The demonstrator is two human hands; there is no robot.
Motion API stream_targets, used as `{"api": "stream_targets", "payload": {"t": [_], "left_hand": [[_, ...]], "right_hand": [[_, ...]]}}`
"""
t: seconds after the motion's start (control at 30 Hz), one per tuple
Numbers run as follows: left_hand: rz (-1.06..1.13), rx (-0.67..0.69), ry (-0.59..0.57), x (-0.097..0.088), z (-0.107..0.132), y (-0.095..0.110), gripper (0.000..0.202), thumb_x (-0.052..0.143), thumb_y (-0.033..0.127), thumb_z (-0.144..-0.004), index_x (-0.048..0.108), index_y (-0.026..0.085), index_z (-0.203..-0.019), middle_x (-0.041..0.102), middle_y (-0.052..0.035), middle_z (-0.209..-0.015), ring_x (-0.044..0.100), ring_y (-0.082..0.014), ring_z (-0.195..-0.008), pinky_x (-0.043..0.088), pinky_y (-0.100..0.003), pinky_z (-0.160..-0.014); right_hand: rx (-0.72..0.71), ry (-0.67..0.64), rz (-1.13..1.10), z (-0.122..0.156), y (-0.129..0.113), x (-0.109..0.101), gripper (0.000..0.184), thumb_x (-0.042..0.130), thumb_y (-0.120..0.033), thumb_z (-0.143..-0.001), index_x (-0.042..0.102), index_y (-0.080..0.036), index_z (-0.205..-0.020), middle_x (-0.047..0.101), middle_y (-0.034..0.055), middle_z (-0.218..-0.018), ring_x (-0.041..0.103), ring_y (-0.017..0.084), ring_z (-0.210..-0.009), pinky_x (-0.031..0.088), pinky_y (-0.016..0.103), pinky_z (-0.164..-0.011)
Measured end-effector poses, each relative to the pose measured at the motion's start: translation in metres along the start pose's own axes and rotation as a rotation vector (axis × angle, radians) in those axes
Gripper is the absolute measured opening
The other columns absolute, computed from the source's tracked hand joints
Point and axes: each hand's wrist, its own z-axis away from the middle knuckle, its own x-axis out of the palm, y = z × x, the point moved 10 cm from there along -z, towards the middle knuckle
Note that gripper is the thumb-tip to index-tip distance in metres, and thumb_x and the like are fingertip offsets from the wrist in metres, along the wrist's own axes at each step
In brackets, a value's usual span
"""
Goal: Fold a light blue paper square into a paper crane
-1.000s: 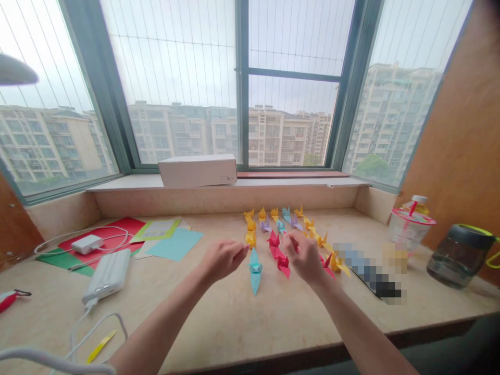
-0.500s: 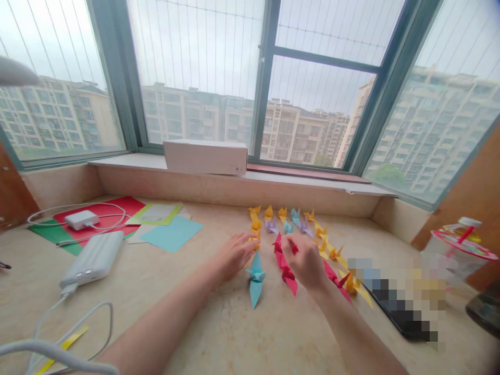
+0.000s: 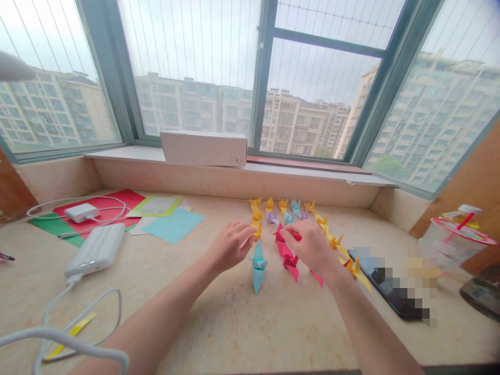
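Observation:
Several small paper cranes in yellow, purple, blue and red stand in rows on the beige desk [image 3: 242, 323]. My right hand [image 3: 312, 249] is closed in a pinch on the top of a red paper crane [image 3: 278, 237]. Another red crane [image 3: 290, 261] sits just below it. My left hand [image 3: 230, 245] holds nothing. Its fingers are loosely bent and point at a yellow crane [image 3: 256, 229], nearly touching it. A light blue crane [image 3: 258, 264] lies on the desk between my two hands.
Coloured paper sheets [image 3: 172, 225], a white charger [image 3: 81, 212] and a white power bank [image 3: 96, 250] with cable [image 3: 78, 338] lie at left. A white box [image 3: 203, 148] sits on the sill. At right are a dark phone [image 3: 390, 294], a lidded cup [image 3: 457, 237] and a dark jar [image 3: 481, 296].
My view has shifted left and down. My left hand stretched out toward the yellow crane, then bent its fingers. My right hand stays pinched at the red cranes.

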Motion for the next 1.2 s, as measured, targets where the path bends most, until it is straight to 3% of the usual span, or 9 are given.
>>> {"api": "stream_targets", "payload": {"t": [0.17, 0.27, 0.37, 0.47, 0.67, 0.83, 0.93, 1.07, 1.2], "left_hand": [[0.116, 0.222, -0.243, 0.007, 0.008, 0.032, 0.021, 0.058, 0.038, -0.091, 0.067, 0.020, -0.097, 0.069, -0.0045, -0.083, 0.063, -0.0177, -0.079, 0.043, -0.030, -0.078], [0.131, 0.254, -0.309, 0.017, 0.012, 0.035, 0.021, 0.054, 0.034, -0.093, 0.067, 0.020, -0.083, 0.065, -0.0020, -0.073, 0.060, -0.0152, -0.071, 0.041, -0.027, -0.072], [0.080, 0.252, -0.329, 0.026, 0.013, 0.031, 0.030, 0.047, 0.029, -0.097, 0.064, 0.019, -0.074, 0.063, -0.0011, -0.068, 0.057, -0.0137, -0.064, 0.039, -0.026, -0.065], [0.049, 0.221, -0.277, 0.022, 0.010, 0.027, 0.030, 0.043, 0.028, -0.098, 0.064, 0.018, -0.079, 0.063, -0.0020, -0.071, 0.056, -0.0130, -0.064, 0.038, -0.025, -0.063], [0.038, 0.108, -0.067, -0.004, 0.003, 0.023, 0.024, 0.043, 0.027, -0.099, 0.061, 0.017, -0.085, 0.061, -0.0023, -0.075, 0.054, -0.0119, -0.064, 0.039, -0.023, -0.060], [0.237, 0.017, 0.086, -0.015, 0.003, 0.023, 0.014, 0.048, 0.022, -0.096, 0.060, 0.018, -0.091, 0.061, -0.0028, -0.084, 0.057, -0.0109, -0.070, 0.045, -0.020, -0.063], [0.383, -0.133, 0.211, -0.019, 0.003, 0.011, 0.008, 0.054, 0.024, -0.093, 0.059, 0.018, -0.091, 0.058, -0.0018, -0.087, 0.059, -0.0096, -0.069, 0.050, -0.020, -0.063], [0.630, -0.376, 0.313, -0.011, 0.007, -0.010, 0.017, 0.064, 0.032, -0.086, 0.056, 0.018, -0.090, 0.056, -0.0024, -0.094, 0.064, -0.0112, -0.073, 0.057, -0.024, -0.065], [0.848, -0.518, 0.287, 0.008, 0.011, -0.018, 0.029, 0.071, 0.036, -0.080, 0.053, 0.018, -0.094, 0.061, -0.0042, -0.093, 0.066, -0.0175, -0.086, 0.059, -0.034, -0.076]], "right_hand": [[-0.239, -0.108, -0.087, 0.009, -0.043, 0.013, 0.020, 0.059, -0.033, -0.092, 0.071, -0.022, -0.080, 0.072, 0.0033, -0.079, 0.062, 0.020, -0.081, 0.040, 0.035, -0.083], [-0.363, -0.214, -0.128, 0.018, -0.062, 0.024, 0.014, 0.065, -0.036, -0.089, 0.071, -0.025, -0.085, 0.073, 0.0008, -0.083, 0.064, 0.019, -0.085, 0.040, 0.035, -0.086], [-0.357, -0.225, -0.127, 0.021, -0.065, 0.029, 0.015, 0.067, -0.039, -0.087, 0.071, -0.025, -0.089, 0.073, 0.0014, -0.085, 0.064, 0.020, -0.087, 0.041, 0.035, -0.085], [-0.285, -0.189, -0.132, 0.019, -0.059, 0.029, 0.014, 0.061, -0.035, -0.091, 0.068, -0.022, -0.088, 0.072, 0.0030, -0.084, 0.064, 0.020, -0.082, 0.043, 0.033, -0.080], [-0.091, -0.050, -0.261, 0.012, -0.038, 0.021, 0.007, 0.058, -0.028, -0.091, 0.059, -0.022, -0.091, 0.068, 0.0013, -0.079, 0.064, 0.017, -0.073, 0.046, 0.029, -0.070], [0.000, 0.026, -0.333, 0.013, -0.026, 0.022, 0.009, 0.058, -0.030, -0.090, 0.056, -0.022, -0.095, 0.067, 0.0003, -0.078, 0.065, 0.017, -0.073, 0.048, 0.026, -0.066], [0.011, 0.093, -0.342, 0.015, -0.024, 0.017, 0.011, 0.057, -0.032, -0.091, 0.056, -0.022, -0.088, 0.066, 0.0006, -0.078, 0.064, 0.017, -0.073, 0.047, 0.026, -0.067], [0.009, 0.155, -0.335, 0.016, -0.025, 0.009, 0.011, 0.058, -0.031, -0.090, 0.056, -0.022, -0.084, 0.064, 0.0000, -0.078, 0.061, 0.015, -0.071, 0.046, 0.025, -0.067], [-0.030, 0.149, -0.319, 0.017, -0.032, 0.009, 0.011, 0.059, -0.027, -0.088, 0.054, -0.021, -0.080, 0.061, -0.0011, -0.074, 0.057, 0.014, -0.067, 0.045, 0.025, -0.065]]}}
